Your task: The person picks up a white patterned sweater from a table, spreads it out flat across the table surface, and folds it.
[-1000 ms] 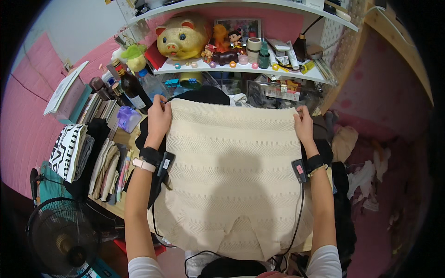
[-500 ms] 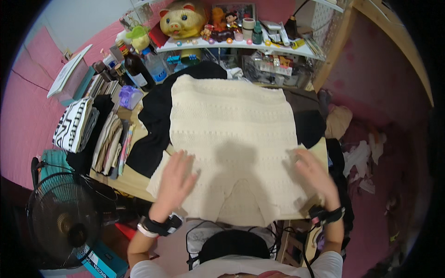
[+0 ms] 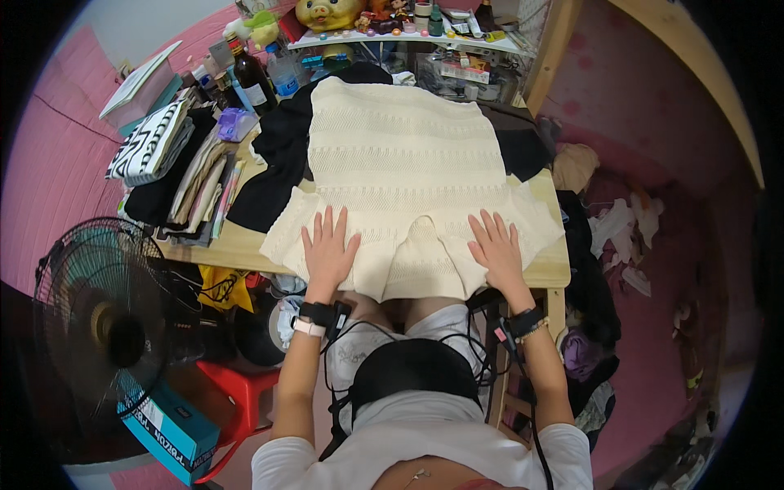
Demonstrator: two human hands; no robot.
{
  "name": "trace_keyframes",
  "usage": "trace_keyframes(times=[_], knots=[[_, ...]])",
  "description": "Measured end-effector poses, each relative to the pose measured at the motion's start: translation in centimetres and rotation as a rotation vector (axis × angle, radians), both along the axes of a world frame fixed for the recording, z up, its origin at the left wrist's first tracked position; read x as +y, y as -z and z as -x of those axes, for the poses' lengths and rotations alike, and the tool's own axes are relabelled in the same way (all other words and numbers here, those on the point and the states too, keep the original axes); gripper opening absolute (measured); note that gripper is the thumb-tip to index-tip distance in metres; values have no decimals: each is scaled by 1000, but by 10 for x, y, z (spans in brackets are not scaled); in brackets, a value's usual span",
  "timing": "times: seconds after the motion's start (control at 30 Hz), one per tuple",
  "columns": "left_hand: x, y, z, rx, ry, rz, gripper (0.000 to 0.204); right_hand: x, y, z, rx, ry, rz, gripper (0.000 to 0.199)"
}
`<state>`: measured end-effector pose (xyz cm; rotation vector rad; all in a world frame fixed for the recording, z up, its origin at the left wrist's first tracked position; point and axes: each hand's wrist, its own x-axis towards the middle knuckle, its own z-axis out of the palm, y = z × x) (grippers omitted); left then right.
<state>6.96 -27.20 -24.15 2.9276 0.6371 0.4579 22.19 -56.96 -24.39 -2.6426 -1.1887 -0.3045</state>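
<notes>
A cream knitted top (image 3: pixel 408 155) lies spread on the wooden table, its neckline toward me and its short sleeves out to both sides. My left hand (image 3: pixel 328 251) rests flat on its near left part, fingers apart. On the near right part my right hand (image 3: pixel 498 251) lies the same way, palm down. Neither hand grips the cloth. Dark cloth (image 3: pixel 282 147) shows from under the top on the left, and another dark piece (image 3: pixel 523 153) sticks out on the right.
Folded clothes (image 3: pixel 196 184) stand in a row at the table's left. Behind are a dark bottle (image 3: pixel 251 77), a water bottle (image 3: pixel 283 75) and a white shelf (image 3: pixel 408 37) with small items. A black fan (image 3: pixel 106 327) and red stool (image 3: pixel 241 400) stand at the near left.
My hands, blurred before, now lie flat and still, closer together on the top. The top's right sleeve is spread out more. My view has tilted down, and the shadow on the cloth is gone.
</notes>
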Motion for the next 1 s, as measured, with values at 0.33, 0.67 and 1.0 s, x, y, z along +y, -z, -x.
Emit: trace_keyframes(times=[0.33,0.67,1.0], knots=[[17,-25,-11,-85,-82,160,58,-4,-29,-36,169,129,-102,49],[25,13,-5,-13,-207,7,58,-8,-4,-37,100,315,24,50],[65,-34,5,-190,-177,382,57,-52,-6,-86,407,222,-590,42]])
